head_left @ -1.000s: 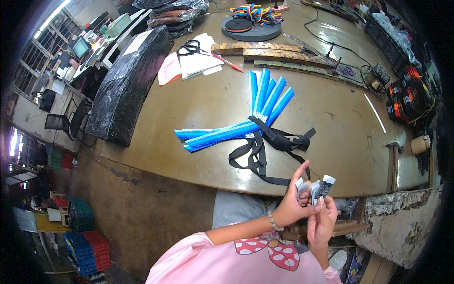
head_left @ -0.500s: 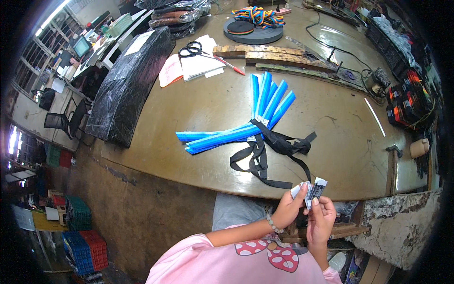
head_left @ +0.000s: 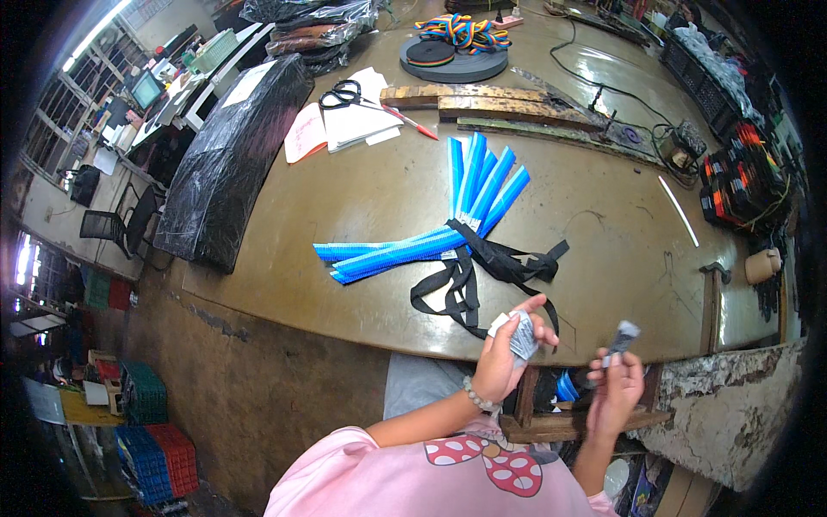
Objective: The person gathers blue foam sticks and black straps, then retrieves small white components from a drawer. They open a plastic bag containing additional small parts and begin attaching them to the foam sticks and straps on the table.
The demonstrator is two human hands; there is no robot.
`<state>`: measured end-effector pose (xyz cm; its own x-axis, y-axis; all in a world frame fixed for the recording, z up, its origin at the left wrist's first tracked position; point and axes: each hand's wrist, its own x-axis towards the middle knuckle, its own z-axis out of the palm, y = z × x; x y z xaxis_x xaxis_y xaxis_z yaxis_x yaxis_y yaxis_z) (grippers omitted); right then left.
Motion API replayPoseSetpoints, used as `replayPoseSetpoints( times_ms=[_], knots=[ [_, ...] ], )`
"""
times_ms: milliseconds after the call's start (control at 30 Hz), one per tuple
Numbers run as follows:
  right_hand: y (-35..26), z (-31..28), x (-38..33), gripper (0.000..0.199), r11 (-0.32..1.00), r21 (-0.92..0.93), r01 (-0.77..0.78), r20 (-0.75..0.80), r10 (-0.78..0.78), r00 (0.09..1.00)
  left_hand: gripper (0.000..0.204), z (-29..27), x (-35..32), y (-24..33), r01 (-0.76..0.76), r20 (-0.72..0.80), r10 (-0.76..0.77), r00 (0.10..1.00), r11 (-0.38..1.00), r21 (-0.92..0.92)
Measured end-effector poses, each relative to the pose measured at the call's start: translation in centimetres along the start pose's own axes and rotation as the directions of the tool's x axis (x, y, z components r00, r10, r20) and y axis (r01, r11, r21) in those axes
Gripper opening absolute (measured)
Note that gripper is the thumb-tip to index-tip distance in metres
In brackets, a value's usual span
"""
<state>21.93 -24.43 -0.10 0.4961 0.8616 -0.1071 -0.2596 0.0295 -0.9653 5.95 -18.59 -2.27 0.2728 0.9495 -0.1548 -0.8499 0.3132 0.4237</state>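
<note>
My left hand [head_left: 497, 366], a beaded bracelet at its wrist, grips several small white printed labels [head_left: 523, 339] between thumb and fingers at the table's front edge. Apart from it on the right, my right hand [head_left: 618, 389] pinches one small dark-printed label [head_left: 622, 334] by its lower end. Beyond my left hand lie several blue striped webbing strips [head_left: 392, 257], fanned in two groups that cross in the middle. A black strap [head_left: 508, 261] is looped around and beside their crossing, its loose ends trailing toward me.
Black scissors [head_left: 341, 93] and a red pen [head_left: 413, 123] lie on white papers [head_left: 353, 129]. Behind are wooden bars [head_left: 508, 110] and a grey webbing roll [head_left: 457, 69] with colourful cord on top. A black plastic-wrapped bundle [head_left: 233, 164] sits at left. An open drawer [head_left: 551, 426] is below my hands.
My hands have moved apart: the right hand went rightward with a single label, the left hand slightly left with the others. The view has shifted slightly.
</note>
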Motion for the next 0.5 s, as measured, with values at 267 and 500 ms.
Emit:
replayPoseSetpoints(
  times_ms=[267,500],
  knots=[
    [-1.6,-8.5,6.8,0.024,0.974,-0.159,0.162,-0.204,-0.193,0.960,0.038,-0.5,0.6,2.2,0.020,0.015,-0.021,1.000,0.999,0.046],
    [1.0,-10.9,10.8,0.027,0.949,-0.266,0.169,-0.321,-0.252,0.913,0.043,-2.0,1.4,3.0,0.291,0.199,-0.249,0.948,0.931,-0.219]
  ],
)
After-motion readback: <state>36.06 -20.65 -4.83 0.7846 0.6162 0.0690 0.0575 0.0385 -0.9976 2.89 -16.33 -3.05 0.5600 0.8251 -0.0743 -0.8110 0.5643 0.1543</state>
